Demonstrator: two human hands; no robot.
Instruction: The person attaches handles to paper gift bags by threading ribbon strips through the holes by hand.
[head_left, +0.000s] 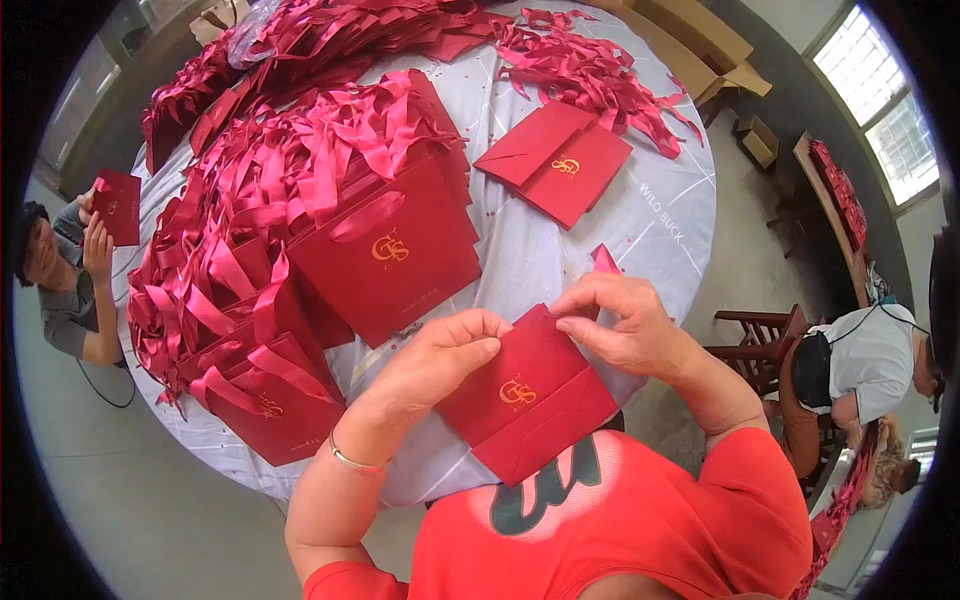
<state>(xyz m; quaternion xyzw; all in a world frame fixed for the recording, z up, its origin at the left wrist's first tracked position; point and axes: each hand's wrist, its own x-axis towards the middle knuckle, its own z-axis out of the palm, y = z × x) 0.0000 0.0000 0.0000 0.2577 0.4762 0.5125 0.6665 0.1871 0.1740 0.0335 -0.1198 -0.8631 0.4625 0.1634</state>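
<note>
A flat red paper gift bag [535, 395] with a gold emblem is tilted in front of my chest, its folded bottom flap toward me. My left hand [455, 352] is closed on its upper left edge, thumb on the front and fingers curled. At the upper right corner my right hand [628, 325] pinches the bag's edge between thumb and forefinger. A bit of pink ribbon [605, 262] sticks up just behind that hand; whether the fingers hold it is hidden. Beyond my hands lies a short stack of flat red bags [560, 165] without visible handles.
Upright red bags with ribbon handles [390, 250] crowd the left of the round table [665, 215], with more piled behind. Loose ribbons [600, 75] lie at the far right. An open cardboard box [700, 45] stands beyond. One person [75, 280] holds a bag at left; another [870, 365] sits at right.
</note>
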